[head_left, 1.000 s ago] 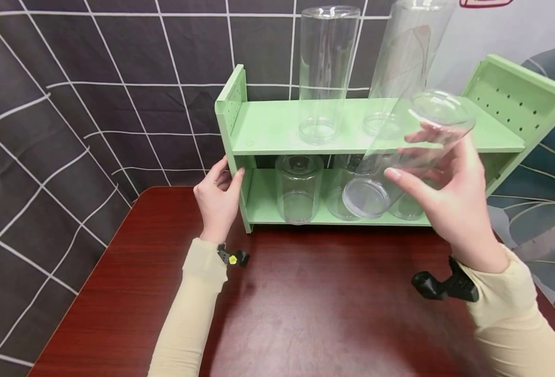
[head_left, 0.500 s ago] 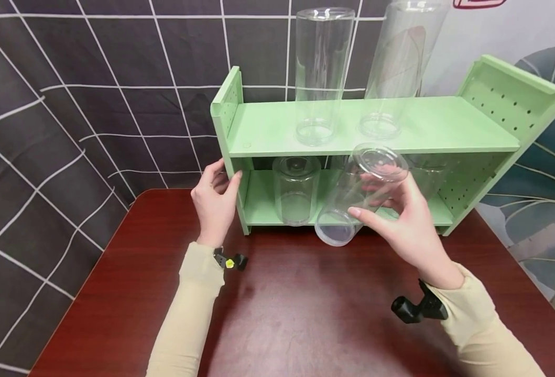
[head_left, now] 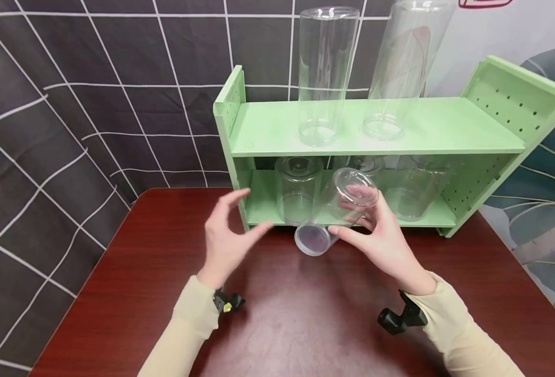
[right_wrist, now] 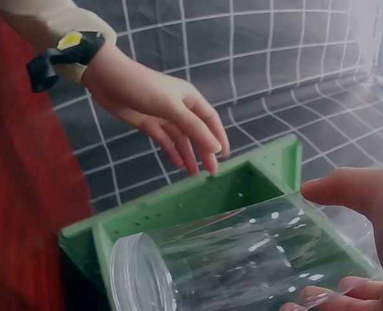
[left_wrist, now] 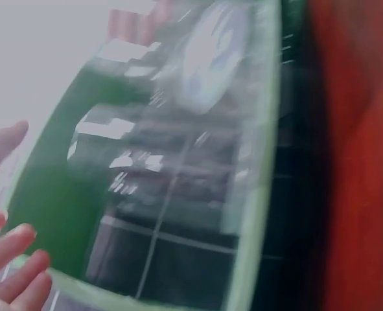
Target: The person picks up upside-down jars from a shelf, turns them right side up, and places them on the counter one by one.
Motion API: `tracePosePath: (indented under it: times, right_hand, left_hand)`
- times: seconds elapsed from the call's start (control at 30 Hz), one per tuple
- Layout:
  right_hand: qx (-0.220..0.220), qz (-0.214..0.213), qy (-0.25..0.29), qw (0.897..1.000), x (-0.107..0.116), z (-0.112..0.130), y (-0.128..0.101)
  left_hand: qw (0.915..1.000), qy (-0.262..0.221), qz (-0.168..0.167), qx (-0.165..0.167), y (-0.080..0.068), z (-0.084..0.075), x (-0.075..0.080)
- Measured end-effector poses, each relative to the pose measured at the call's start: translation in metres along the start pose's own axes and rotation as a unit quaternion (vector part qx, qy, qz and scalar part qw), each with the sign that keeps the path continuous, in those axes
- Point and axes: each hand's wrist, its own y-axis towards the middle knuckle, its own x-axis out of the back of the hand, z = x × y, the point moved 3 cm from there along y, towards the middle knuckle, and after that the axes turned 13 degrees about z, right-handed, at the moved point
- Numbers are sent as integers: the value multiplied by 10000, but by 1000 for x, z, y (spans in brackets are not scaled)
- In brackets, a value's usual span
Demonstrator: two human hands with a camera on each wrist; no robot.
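My right hand (head_left: pixel 383 238) grips a clear plastic jar (head_left: pixel 326 214) in front of the green shelf rack. The jar is tilted, its whitish lid end (right_wrist: pixel 139 275) low and toward the left. Thumb and fingers of the right hand wrap its other end in the right wrist view. My left hand (head_left: pixel 225 238) is off the rack, just left of the jar, with thumb and fingers spread and nothing between them. The green two-tier rack (head_left: pixel 263 128) stands behind both hands. The left wrist view is blurred.
Two tall clear cylinders (head_left: pixel 326 68) stand on the upper shelf. Several shorter clear jars (head_left: pixel 298 188) stand on the lower shelf, one partly behind the held jar. Below is a dark red table (head_left: pixel 305 314); behind hangs a black cloth with a white grid (head_left: pixel 140 115).
My right hand has carried the jar left and down, from before the rack's right part to its front middle. My left hand has let go of the rack's left side panel and moved toward the jar.
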Motion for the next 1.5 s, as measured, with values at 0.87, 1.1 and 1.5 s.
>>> tracePosePath:
  times: [0.87, 1.1, 1.5]
  right_hand:
    - [262, 490, 958, 9938, -34, -4, -3]
    - [-75, 360, 906, 9952, -25, -10, -5]
    - [-861, 40, -628, 9943, 20, -17, -15]
  left_hand:
    - [9814, -316, 1838, 453, -39, -1, -52]
    - [9879, -372, 1493, 200, -33, 0, -39]
    - [9938, -814, 739, -169, -20, -14, -5]
